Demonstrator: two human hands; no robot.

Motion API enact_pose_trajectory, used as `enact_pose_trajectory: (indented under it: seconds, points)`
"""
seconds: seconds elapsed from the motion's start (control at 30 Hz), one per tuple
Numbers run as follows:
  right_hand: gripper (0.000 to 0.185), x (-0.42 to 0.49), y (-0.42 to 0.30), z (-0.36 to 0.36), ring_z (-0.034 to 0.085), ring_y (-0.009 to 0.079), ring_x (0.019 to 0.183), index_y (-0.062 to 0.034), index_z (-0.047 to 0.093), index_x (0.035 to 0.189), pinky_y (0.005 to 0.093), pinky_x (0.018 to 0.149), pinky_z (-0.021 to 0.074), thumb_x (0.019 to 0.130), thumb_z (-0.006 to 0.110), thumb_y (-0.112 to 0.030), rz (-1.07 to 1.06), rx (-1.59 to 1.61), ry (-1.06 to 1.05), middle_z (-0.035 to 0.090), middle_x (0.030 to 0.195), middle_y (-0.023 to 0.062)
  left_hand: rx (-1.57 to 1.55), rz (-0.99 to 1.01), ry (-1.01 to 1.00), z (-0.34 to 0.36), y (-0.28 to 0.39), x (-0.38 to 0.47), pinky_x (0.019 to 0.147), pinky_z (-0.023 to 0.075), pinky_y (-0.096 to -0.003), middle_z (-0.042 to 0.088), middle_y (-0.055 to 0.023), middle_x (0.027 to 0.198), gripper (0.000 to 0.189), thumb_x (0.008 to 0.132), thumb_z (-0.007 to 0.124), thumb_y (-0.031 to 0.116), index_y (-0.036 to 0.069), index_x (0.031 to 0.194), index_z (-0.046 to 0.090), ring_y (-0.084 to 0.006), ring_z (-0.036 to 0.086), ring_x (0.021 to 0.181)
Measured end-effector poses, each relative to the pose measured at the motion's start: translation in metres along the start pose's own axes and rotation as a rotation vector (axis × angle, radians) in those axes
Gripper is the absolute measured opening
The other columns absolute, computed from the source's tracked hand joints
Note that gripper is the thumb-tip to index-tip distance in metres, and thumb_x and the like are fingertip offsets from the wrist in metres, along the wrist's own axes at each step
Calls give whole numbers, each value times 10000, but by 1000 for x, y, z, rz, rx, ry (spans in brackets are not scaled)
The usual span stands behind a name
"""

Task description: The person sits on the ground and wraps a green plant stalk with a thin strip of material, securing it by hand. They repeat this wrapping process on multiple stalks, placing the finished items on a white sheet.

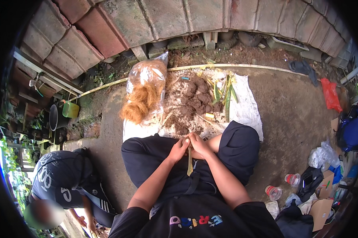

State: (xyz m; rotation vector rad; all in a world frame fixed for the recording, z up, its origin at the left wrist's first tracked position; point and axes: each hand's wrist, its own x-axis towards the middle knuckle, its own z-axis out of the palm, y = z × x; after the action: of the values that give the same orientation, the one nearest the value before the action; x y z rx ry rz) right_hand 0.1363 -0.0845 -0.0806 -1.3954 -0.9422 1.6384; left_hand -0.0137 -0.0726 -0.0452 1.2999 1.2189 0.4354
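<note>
My left hand (179,149) and my right hand (198,144) meet above my crossed legs, fingers closed around the upper end of a long green-yellow leaf (190,166). Its free end hangs towards my lap, and whatever sits between the fingers is hidden. Just beyond my hands, dark soil clumps (197,96) lie on a white woven sack (246,98). To their right are several snake plant leaves (228,98). Near the soil rest a small yellow object (209,115) and a small blue-green object (185,78).
Brown coconut fibre (137,101) spills from a clear plastic bag (159,64) at the sack's left. A bamboo pole (241,65) runs behind it. Another person (69,178) bends over at lower left. Plastic cups (273,192) and cardboard boxes (322,212) stand at right.
</note>
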Motion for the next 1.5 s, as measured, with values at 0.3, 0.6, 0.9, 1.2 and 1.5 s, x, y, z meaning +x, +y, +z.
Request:
enact_pose_trajectory:
  seconds: [0.3, 0.6, 0.9, 1.2, 1.5]
  points:
    - [506, -15, -22, 5, 566, 146, 553, -86, 529, 1105, 269, 464, 470, 1028, 299, -531, 185, 112, -11, 583, 793, 50, 148, -85, 9, -3, -22, 10, 744, 531, -355, 678, -168, 979, 676, 984, 348, 600, 29, 1278, 560, -222, 667, 822]
    - [562, -14, -16, 3, 519, 110, 565, -86, 558, 1070, 255, 470, 403, 1012, 307, -585, 103, 243, 51, 552, 740, 20, 52, -52, -10, 0, 4, -6, 764, 532, -339, 681, -155, 999, 636, 1019, 290, 547, 33, 1284, 554, -228, 671, 840]
    - [417, -16, -7, 5, 500, 83, 552, -94, 552, 1068, 236, 469, 426, 1033, 388, -476, 26, 101, 25, 555, 751, 6, 42, -105, -35, -4, -2, -6, 759, 528, -373, 685, -191, 955, 560, 1026, 325, 497, 43, 1218, 591, -284, 679, 852]
    - [404, -15, 0, 2, 531, 109, 486, -67, 543, 1097, 232, 436, 438, 1031, 417, -445, -16, 22, -33, 568, 783, 37, 247, 5, 103, -1, 1, -8, 906, 467, -461, 655, -276, 1030, 588, 1025, 272, 491, 29, 1131, 619, -436, 611, 1023]
    - [529, -15, -5, 6, 542, 122, 650, -76, 577, 1079, 274, 521, 479, 1027, 324, -537, 25, 106, 59, 572, 824, 38, 115, -18, 16, -1, -3, -5, 1013, 403, -414, 583, -269, 1262, 654, 1018, 250, 547, 44, 1340, 517, -412, 542, 1200]
